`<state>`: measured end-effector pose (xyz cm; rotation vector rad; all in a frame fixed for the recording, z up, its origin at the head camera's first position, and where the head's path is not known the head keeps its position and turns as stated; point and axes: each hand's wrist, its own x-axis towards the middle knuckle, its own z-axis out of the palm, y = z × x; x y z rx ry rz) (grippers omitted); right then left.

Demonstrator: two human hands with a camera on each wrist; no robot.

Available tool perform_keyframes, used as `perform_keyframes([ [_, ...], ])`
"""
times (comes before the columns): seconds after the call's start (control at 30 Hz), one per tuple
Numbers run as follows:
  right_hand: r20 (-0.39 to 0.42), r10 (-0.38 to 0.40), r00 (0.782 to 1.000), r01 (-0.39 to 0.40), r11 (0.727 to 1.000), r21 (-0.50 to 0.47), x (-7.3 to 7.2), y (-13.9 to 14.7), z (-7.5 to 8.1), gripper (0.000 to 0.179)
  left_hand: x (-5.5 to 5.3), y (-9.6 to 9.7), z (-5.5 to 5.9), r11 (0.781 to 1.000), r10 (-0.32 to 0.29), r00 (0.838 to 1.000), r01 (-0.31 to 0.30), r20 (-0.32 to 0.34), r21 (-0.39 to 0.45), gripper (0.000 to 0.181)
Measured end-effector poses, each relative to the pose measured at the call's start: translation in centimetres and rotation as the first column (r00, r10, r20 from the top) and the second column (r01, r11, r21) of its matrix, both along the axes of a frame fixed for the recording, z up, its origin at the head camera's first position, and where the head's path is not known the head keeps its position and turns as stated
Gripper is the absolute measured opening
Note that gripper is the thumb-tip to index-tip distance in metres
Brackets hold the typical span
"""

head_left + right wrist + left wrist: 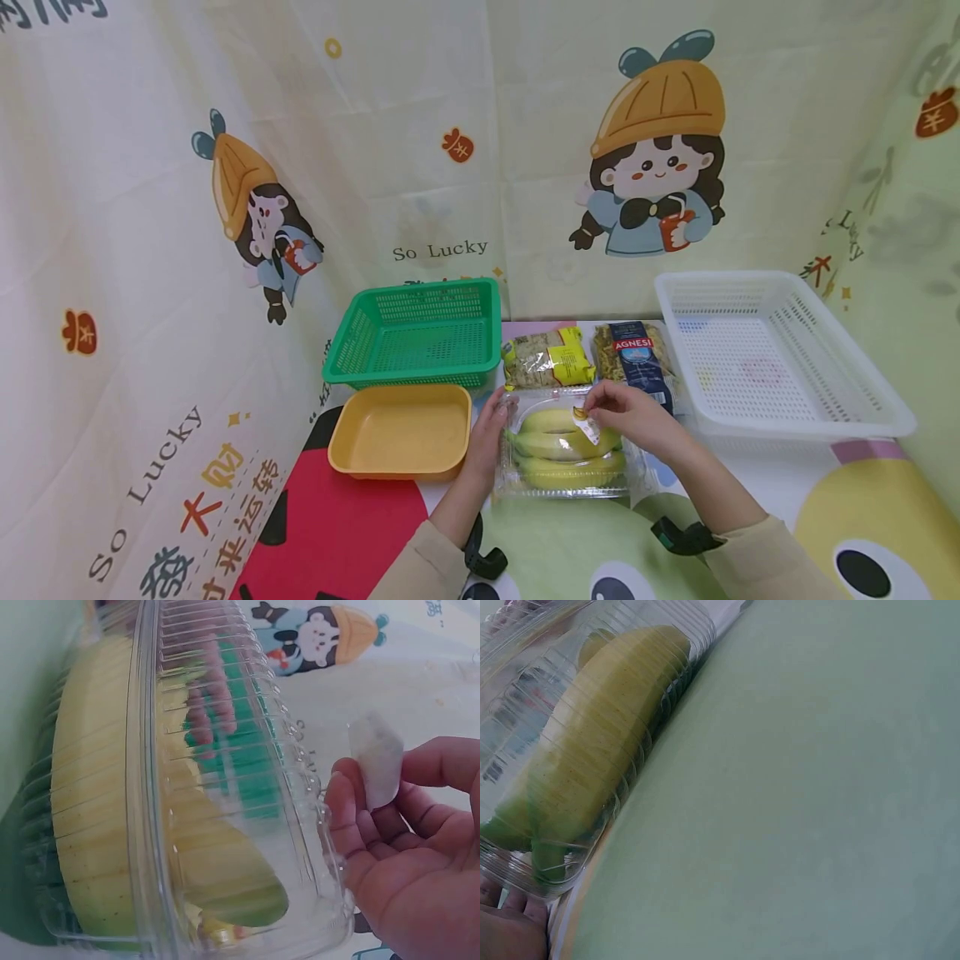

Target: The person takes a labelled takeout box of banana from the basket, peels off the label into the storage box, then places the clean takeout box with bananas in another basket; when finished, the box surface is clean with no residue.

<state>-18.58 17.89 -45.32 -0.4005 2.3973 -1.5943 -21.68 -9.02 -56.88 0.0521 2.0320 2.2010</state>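
A clear plastic clamshell box (562, 487) of yellow bananas (566, 471) sits in front of me on the patterned cover. My left hand (483, 446) touches the box's left side with its fingers stretched along the wall; in the left wrist view only part of that hand (514, 926) shows at the box's end. Over the lid, my right hand (633, 421) pinches a small white label (588, 428) between thumb and fingers. The right wrist view shows the label's (379, 761) plain pale side, held beside the ribbed lid.
Behind the box lie a yellow-and-clear food bag (547, 358) and a dark blue AGNESI pasta bag (634, 354). A green basket (412, 375) and a yellow tray (401, 472) stand at left, a white basket (810, 429) at right. A printed curtain (525, 208) hangs behind.
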Motion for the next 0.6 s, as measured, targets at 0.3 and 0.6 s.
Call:
perform_keyframes([
  [0.3, -0.02, -0.003, 1.0, 0.003, 1.0, 0.001, 0.11, 0.1, -0.21, 0.023, -0.06, 0.18, 0.02, 1.0, -0.001, 1.0, 0.001, -0.001, 0.01, 0.056],
  [0.6, -0.047, -0.07, 0.996, 0.074, 0.994, 0.075, 0.16, 0.29, -0.34, 0.022, -0.04, 0.07, 0.28, 1.0, 0.004, 1.0, -0.003, 0.014, -0.024, 0.056],
])
